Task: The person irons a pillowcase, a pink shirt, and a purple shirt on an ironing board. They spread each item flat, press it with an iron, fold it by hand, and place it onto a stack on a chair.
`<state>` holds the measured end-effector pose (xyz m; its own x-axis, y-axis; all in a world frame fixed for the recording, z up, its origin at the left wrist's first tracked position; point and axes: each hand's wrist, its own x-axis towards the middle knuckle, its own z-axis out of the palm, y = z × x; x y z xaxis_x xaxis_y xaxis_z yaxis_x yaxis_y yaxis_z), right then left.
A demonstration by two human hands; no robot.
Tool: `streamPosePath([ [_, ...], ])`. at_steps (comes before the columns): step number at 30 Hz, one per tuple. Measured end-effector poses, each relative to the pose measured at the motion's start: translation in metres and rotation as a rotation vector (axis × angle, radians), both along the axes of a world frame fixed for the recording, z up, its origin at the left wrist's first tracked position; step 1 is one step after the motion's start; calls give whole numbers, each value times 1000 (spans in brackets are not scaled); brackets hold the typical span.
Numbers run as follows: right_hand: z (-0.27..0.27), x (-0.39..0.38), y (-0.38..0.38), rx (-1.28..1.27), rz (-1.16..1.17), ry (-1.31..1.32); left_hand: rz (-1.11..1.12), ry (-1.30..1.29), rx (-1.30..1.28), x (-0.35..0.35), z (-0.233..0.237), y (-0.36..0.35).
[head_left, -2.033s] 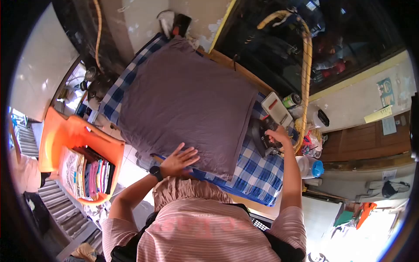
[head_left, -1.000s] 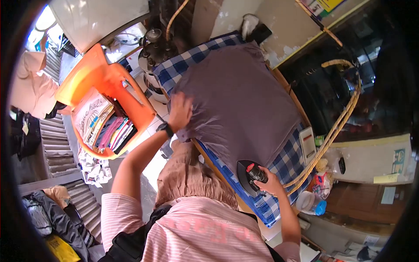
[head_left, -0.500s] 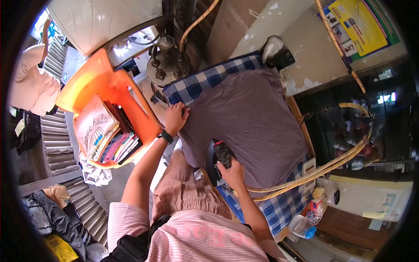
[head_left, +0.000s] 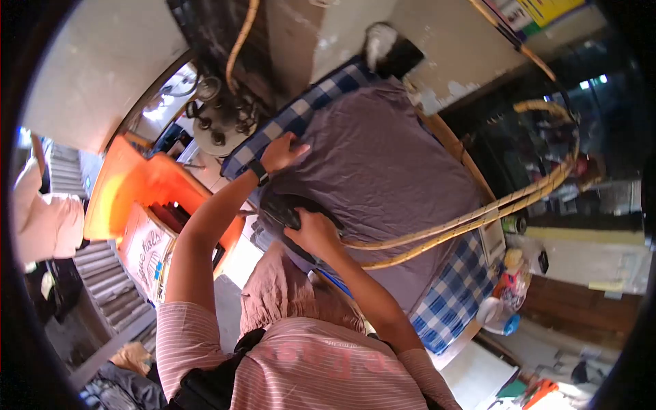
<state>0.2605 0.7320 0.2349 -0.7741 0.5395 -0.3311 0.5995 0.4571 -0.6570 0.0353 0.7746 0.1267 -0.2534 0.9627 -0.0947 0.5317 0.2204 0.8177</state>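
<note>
A purple-grey garment (head_left: 396, 157) lies spread over a blue-and-white checked cloth (head_left: 447, 297) on the board in front of me. My right hand (head_left: 316, 236) is wrapped round the handle of a dark steam iron (head_left: 304, 205), which sits on the garment's near left part. Two tan, dark-banded hoses (head_left: 437, 236) run from the iron toward the right. At the garment's upper left edge, my left hand (head_left: 281, 154) rests on the fabric with its fingers apart, a dark band round the wrist. The iron's soleplate is hidden.
To the left, an orange chair (head_left: 130, 181) holds a stack of folded clothes (head_left: 147, 249). A metal boiler with valves (head_left: 222, 119) stands beyond the board's left end. A clear jar with a blue lid (head_left: 495, 316) is at the right, and a black box (head_left: 398, 51) is by the wall.
The iron in my right hand has moved left across the garment, closer to my left hand. My left hand's fingers have spread at the fabric's edge. The view has turned and shifted.
</note>
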Motion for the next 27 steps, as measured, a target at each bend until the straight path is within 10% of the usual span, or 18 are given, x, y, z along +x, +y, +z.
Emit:
streamPosePath([
  [5,10,171,14,63,-528,-230,194,824,187,28,16,2],
  [12,1,377,32,-79,-1488,46,287,1023,278,29,3,5],
  [19,33,297,35,-23,-846,-48,394,76,-37,28,30,62],
  [22,12,212,37,-18,-408,-176,438,125,256,19,-7,107],
  [27,25,51,55,-28,36,-343,109,-61,-5,-19,25,130],
])
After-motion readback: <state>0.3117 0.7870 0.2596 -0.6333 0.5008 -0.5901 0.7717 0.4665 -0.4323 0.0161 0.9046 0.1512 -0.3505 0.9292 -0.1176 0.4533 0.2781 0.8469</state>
